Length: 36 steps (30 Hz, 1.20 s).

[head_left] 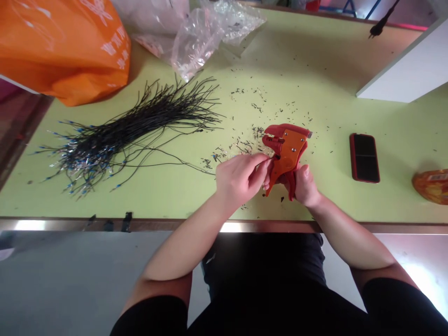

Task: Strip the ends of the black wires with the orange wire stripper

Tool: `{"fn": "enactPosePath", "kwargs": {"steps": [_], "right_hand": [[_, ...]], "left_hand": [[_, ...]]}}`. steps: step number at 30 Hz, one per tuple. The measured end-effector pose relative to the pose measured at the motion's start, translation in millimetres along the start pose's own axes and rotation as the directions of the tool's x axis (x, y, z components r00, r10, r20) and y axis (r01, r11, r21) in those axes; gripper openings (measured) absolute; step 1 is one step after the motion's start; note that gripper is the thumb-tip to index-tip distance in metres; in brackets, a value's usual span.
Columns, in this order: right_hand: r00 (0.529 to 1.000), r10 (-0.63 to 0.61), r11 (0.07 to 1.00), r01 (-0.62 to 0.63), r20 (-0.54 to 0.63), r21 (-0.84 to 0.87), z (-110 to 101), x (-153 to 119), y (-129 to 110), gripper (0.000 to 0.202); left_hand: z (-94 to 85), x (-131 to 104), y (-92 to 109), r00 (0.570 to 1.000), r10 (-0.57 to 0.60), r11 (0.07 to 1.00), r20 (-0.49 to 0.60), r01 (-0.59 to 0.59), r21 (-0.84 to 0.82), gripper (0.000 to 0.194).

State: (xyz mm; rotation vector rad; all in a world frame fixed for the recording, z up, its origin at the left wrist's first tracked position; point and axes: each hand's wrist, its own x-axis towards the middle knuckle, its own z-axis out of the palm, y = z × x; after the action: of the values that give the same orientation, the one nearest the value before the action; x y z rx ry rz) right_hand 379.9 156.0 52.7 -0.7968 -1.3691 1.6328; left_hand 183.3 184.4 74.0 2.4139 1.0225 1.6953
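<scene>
In my right hand (pixel 307 185) is a red and orange wire stripper (pixel 292 148), its handles gripped and its jaws pointing left. My left hand (pixel 241 179) pinches a thin black wire (pixel 196 169) close against the tool's side, near the jaws. From that hand the wire trails left toward a thick bundle of black wires (pixel 136 123). Many wires in the bundle end in blue tips on the left. The exact spot where the pinched end meets the tool is hidden by my fingers.
Short black cuttings (pixel 247 147) lie scattered around the tool. A phone (pixel 364 157) and an amber container (pixel 432 185) are on the right, below a white panel (pixel 402 65). An orange bag (pixel 70 51) and clear plastic bags (pixel 199 37) stand behind the bundle.
</scene>
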Motion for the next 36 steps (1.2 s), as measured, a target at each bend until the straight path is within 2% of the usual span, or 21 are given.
{"fn": "enactPosePath", "kwargs": {"steps": [5, 16, 22, 28, 32, 36], "right_hand": [[0.999, -0.019, 1.000, 0.019, -0.035, -0.013, 3, 0, -1, 0.091], [0.998, -0.055, 0.998, 0.056, -0.036, 0.008, 1, 0, 1, 0.087], [0.988, -0.061, 0.997, 0.053, -0.142, -0.059, 9, 1, -2, 0.078], [0.968, -0.145, 0.988, 0.132, -0.205, -0.076, 17, 3, -9, 0.067], [0.959, -0.169, 0.985, 0.154, -0.228, -0.081, 20, 1, -9, 0.067], [0.947, -0.153, 0.986, 0.126, -0.283, -0.109, 21, 2, -12, 0.067]], "left_hand": [[0.1, -2, 2, 0.998, -0.041, 0.999, 0.044, 0.042, -0.013, 0.006], [-0.8, -3, 4, 0.979, -0.146, 0.979, 0.143, 0.164, -0.120, 0.009], [-1.1, 0, 6, 0.991, -0.093, 0.990, 0.100, 0.102, -0.094, 0.008], [3.0, -3, 6, 0.994, -0.066, 0.990, 0.085, 0.076, -0.119, 0.005], [3.4, -4, 7, 0.995, -0.054, 0.990, 0.078, 0.064, -0.127, 0.005], [1.8, -2, 8, 0.998, -0.038, 0.989, 0.050, 0.045, -0.138, 0.006]]}}
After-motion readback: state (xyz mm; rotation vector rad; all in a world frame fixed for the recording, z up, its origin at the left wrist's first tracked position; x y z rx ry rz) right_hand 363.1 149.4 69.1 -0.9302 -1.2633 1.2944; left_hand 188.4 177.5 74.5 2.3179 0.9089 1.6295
